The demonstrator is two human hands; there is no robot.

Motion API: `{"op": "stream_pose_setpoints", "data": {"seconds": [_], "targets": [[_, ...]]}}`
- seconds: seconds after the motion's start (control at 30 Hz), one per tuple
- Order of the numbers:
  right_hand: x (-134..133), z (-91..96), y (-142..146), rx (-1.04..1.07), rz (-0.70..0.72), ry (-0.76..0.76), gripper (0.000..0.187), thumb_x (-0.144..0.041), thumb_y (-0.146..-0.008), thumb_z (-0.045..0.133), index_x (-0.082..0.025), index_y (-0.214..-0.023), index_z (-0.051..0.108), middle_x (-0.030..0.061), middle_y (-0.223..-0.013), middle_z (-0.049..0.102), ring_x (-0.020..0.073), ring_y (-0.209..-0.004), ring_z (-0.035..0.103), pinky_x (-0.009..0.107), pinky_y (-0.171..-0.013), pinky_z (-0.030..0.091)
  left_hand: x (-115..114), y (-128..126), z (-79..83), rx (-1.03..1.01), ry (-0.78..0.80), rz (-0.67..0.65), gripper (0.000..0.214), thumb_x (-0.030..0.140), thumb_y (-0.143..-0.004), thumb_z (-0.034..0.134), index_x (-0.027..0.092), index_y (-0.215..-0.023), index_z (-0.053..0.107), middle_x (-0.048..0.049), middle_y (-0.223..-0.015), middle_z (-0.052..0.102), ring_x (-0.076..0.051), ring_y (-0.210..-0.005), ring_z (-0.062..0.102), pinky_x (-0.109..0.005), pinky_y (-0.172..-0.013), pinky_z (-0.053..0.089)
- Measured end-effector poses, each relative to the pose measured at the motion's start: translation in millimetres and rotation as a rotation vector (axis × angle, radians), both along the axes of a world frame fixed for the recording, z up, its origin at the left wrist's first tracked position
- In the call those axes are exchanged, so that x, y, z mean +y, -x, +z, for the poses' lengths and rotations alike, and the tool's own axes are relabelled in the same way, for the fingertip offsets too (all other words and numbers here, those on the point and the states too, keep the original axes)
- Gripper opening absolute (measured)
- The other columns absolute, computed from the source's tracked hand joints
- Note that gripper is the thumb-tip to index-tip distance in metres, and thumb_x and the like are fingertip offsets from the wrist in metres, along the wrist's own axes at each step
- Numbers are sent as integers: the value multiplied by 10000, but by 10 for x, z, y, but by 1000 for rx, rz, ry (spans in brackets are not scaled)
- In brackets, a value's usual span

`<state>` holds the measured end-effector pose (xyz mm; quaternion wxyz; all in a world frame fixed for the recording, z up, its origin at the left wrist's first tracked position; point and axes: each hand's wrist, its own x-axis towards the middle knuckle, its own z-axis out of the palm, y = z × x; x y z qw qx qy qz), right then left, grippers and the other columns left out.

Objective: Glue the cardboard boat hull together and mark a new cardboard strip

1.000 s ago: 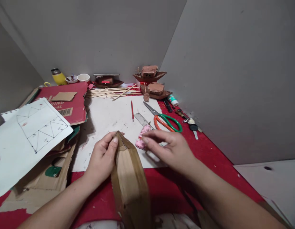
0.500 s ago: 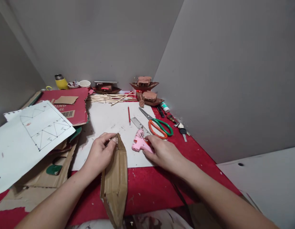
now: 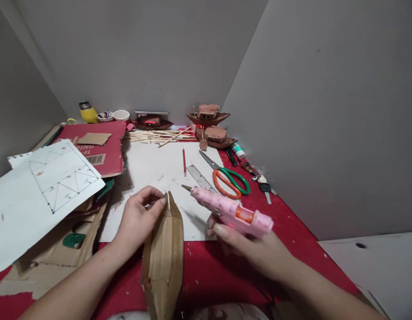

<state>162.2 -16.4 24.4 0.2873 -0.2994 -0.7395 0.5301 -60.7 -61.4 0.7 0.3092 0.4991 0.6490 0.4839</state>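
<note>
My left hand (image 3: 141, 218) pinches the far tip of a folded cardboard boat hull (image 3: 164, 253), whose near end reaches down to the bottom edge of the view. At that far tip the two side walls stand slightly apart. A pink hot glue gun (image 3: 222, 204) is gripped in my right hand (image 3: 246, 246), raised above the table. Its metal nozzle points left, a short way beyond the hull's tip and not touching it. My right fingers are partly hidden under the gun's body.
Scissors (image 3: 222, 171), a metal ruler (image 3: 201, 178) and a red pencil (image 3: 184, 162) lie on white paper (image 3: 149, 162). Bamboo sticks (image 3: 159, 137) and brown model boats (image 3: 208, 114) line the back. A drawn sheet (image 3: 42, 191) covers cardboard at left; keys (image 3: 264, 186) lie right.
My right hand has lifted the glue gun off the paper and turned its nozzle toward the hull. The hull's far tip now shows a gap between its walls.
</note>
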Motion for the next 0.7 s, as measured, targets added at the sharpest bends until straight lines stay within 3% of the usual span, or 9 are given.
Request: {"op": "stream_pose_setpoints", "data": {"seconds": [0.07, 0.13, 0.47, 0.7], "targets": [[6, 4, 72, -68, 45, -148, 406, -361, -877, 581, -223, -1258, 608, 91, -995, 706, 238, -887, 672, 330, -744, 562, 6, 0, -3, -1, 4, 8, 85, 241, -783, 610, 172, -747, 645, 11, -723, 648, -136, -695, 567, -232, -657, 423], [23, -18, 112, -126, 60, -238, 346, -353, -876, 576, -215, -1185, 649, 92, -991, 715, 254, -942, 669, 326, -776, 559, 12, -4, -6, -13, 13, 17, 90, 247, -785, 612, 173, -759, 658, 11, -729, 655, -136, -696, 572, -229, -649, 424], [20, -239, 126, -255, 32, -401, 226, -341, -884, 556, -225, -1054, 651, 59, -818, 697, 200, -731, 662, 265, -645, 529, 38, -20, -34, -76, 19, 34, 51, 207, -780, 620, 178, -761, 658, 29, -709, 664, -115, -676, 583, -196, -639, 443], [31, -287, 166, -262, 9, -432, 207, -361, -888, 546, -209, -748, 553, 2, -635, 567, 133, -548, 517, 241, -520, 426, 40, -19, -38, -24, 23, 38, 56, 212, -796, 617, 184, -781, 663, 25, -743, 673, -121, -705, 590, -207, -668, 448]]}}
